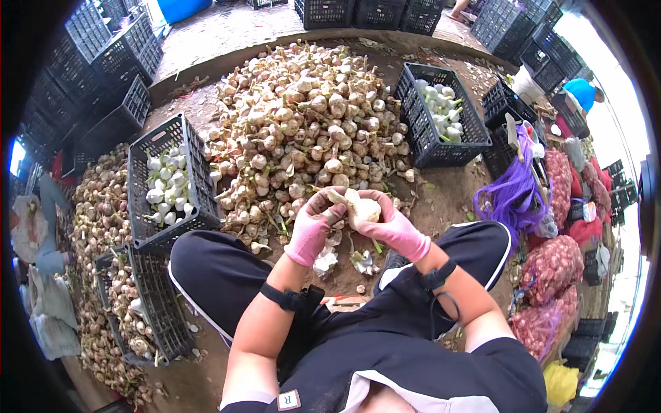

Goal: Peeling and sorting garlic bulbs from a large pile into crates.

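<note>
My right hand (386, 219), in a pink glove, grips a whitish garlic bulb (366, 210) just above my lap. The pink-gloved left hand (316, 219) pinches the stem and loose skin at the bulb's left side. Past both hands rises a large heap of unpeeled garlic bulbs (310, 118), brown and dusty with short stems. Scraps of garlic skin (325, 262) lie on the ground below my hands. To the left, a black plastic crate (201, 180) contains clean white garlic bulbs (169, 183); another black crate (421, 121) at the right contains more white bulbs (441, 111).
A third crate (160, 304) with rough bulbs stands by my left knee, beside another garlic heap (100, 217). On the right are purple plastic strips (519, 180) and red mesh sacks of garlic (552, 268). Stacked crates (325, 13) line the back. Other people (579, 95) sit at both sides.
</note>
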Demonstrator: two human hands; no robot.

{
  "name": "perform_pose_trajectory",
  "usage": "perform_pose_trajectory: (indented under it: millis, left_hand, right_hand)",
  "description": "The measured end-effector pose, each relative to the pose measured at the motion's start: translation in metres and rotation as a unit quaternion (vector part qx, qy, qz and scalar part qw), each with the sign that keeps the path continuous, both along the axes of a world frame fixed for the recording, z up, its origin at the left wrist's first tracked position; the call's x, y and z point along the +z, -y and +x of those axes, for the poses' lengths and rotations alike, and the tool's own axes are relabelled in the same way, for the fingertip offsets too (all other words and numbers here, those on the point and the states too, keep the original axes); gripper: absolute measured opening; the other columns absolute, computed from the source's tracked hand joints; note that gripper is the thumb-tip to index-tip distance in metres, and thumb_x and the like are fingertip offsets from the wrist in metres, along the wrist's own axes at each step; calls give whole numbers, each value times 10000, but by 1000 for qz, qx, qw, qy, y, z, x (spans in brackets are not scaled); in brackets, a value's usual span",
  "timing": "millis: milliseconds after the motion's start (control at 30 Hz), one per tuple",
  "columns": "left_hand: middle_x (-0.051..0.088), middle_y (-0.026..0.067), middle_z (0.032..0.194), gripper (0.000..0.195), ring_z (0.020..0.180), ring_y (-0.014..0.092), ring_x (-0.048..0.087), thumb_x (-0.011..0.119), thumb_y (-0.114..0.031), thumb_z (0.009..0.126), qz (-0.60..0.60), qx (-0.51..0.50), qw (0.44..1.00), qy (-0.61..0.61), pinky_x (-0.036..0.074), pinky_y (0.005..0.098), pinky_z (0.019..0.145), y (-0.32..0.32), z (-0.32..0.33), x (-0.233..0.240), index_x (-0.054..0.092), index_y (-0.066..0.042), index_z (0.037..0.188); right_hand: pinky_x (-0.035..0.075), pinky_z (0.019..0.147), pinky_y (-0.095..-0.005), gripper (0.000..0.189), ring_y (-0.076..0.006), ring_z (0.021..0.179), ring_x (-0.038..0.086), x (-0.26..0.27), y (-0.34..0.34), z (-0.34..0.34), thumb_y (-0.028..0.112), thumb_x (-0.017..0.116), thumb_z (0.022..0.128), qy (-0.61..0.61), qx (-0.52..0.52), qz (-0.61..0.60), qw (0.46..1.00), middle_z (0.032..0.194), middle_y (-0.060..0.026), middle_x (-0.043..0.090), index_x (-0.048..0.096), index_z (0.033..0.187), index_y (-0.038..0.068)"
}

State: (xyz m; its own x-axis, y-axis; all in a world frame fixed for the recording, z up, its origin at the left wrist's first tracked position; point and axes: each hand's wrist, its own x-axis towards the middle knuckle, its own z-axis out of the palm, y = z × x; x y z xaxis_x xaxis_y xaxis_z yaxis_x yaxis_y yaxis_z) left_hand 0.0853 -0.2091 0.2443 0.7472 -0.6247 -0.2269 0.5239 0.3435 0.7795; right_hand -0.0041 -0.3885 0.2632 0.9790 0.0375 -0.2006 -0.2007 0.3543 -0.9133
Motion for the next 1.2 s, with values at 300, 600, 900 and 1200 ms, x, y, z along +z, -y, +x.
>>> perform_pose_trajectory:
  millis: [300, 600, 900, 1200]
  left_hand:
    - [624, 52, 1244, 492, 1086, 128, 623, 611, -180, 1013, -50, 20, 999, 8, 525, 284, 938, 11, -11, 2, 456, -45, 1460]
    - [603, 89, 1305, 473, 1180, 160, 590, 498, -23, 1022, -96, 23, 995, 9, 480, 295, 1026, 15, -13, -1, 415, -27, 1488]
    - [642, 70, 1209, 304, 1088, 152, 617, 586, -4, 943, -73, -53, 992, 84, 483, 281, 978, 8, -4, -20, 562, -6, 1246]
    - [666, 38, 992, 373, 919, 125, 633, 434, 166, 805, 186, 64, 822, 535, 519, 260, 843, 17, -33, -9, 632, -19, 1060]
  right_hand:
    - [470, 964, -479, 766, -395, 1130, 526, -16, -16, -4, 239, 910, 646, 329, -165, -542, 755, 1232, -171, 510, 506, 1286, 118]
    - [482, 967, -436, 742, -347, 1132, 541, -8, -11, -2, 202, 913, 651, 321, -166, -539, 761, 1201, -147, 539, 527, 1277, 108]
    - [561, 798, -292, 587, -168, 967, 664, -5, -1, 1, 504, 570, 946, 92, 22, 131, 987, 1178, -101, 659, 559, 1284, 24]
    - [518, 805, -296, 431, -157, 912, 645, -51, 9, 16, 471, 570, 1003, -60, -155, 121, 979, 992, -40, 682, 647, 1132, 66]
